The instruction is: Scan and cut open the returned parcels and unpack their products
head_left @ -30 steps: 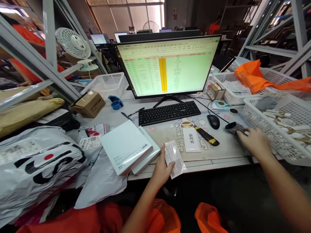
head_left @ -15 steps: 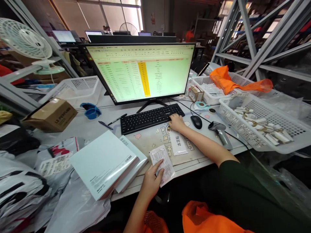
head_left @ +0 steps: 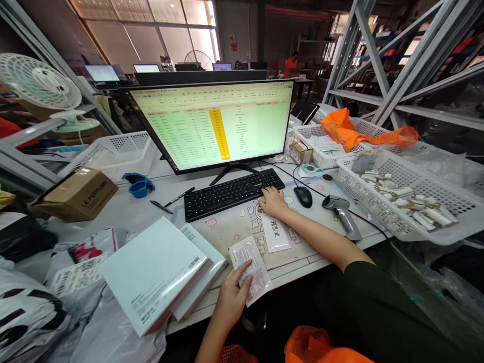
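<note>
Packet (head_left: 254,264): in the left hand (head_left: 230,300), at the counter's (head_left: 123,214) front edge; fingers closed on its lower left side.
Keyboard (head_left: 223,196): under the right hand (head_left: 273,202), fingers loosely spread over its right-end keys, holding nothing visible.
Scanner (head_left: 342,214): on the counter near the mouse (head_left: 303,197), unheld.
Screen (head_left: 181,131): rows showing, too small to read.
Done: packet picked up.
Left: keying seems underway, how far cannot be told; packet not yet set down.
</note>
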`<state>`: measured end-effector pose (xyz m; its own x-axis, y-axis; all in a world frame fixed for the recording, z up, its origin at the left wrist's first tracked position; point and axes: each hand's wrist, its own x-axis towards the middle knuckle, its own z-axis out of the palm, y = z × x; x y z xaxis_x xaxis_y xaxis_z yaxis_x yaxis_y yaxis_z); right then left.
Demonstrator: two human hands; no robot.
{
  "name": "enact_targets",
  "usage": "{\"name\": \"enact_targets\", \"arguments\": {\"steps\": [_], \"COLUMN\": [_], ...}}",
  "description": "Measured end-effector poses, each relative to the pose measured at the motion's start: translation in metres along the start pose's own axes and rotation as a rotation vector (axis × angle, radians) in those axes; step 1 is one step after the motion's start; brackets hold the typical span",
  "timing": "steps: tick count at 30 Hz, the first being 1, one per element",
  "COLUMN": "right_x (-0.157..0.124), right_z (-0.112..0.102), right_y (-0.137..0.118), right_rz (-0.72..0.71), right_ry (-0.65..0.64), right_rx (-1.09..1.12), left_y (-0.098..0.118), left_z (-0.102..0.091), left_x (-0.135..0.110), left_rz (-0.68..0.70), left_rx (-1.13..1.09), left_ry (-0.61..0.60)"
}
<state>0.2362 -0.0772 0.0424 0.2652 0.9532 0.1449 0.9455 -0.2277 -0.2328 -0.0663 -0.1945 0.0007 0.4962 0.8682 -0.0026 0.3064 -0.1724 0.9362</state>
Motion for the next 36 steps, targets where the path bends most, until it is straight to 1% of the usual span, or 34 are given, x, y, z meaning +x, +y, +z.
{"name": "enact_targets", "arguments": {"steps": [3,7,11,19,23,27,31,34,36], "right_x": [-0.001,-0.001,0.0,0.022,0.023,0.015,0.008,0.013,0.025], "right_z": [0.001,0.002,0.004,0.002,0.002,0.0,-0.011,-0.016,-0.015], "right_y": [0.005,0.004,0.005,0.024,0.027,0.022,0.01,-0.008,-0.021], "right_rz": [-0.003,-0.017,0.013,0.114,0.084,0.061,0.021,-0.05,-0.072], "right_ry": [-0.012,-0.011,0.009,0.011,0.045,0.063,0.088,0.026,-0.007], "right_rx": [0.009,0.025,0.043,0.078,0.078,0.067,0.056,0.054,0.051], "left_y": [0.001,0.002,0.0,0.0,-0.002,-0.005,-0.006,-0.004,-0.004], "left_z": [-0.001,-0.001,-0.001,-0.002,-0.002,-0.002,-0.001,0.0,0.001], "left_x": [0.0,-0.001,-0.001,0.0,0.0,0.0,0.001,0.001,0.002], "left_rz": [0.014,0.014,-0.006,0.005,0.003,0.009,0.04,0.074,0.089], "left_rx": [0.008,0.014,0.021,0.006,0.011,0.025,0.026,0.023,0.021], "left_ry": [0.001,0.014,0.015,-0.004,-0.005,-0.001,0.012,0.023,0.025]}}
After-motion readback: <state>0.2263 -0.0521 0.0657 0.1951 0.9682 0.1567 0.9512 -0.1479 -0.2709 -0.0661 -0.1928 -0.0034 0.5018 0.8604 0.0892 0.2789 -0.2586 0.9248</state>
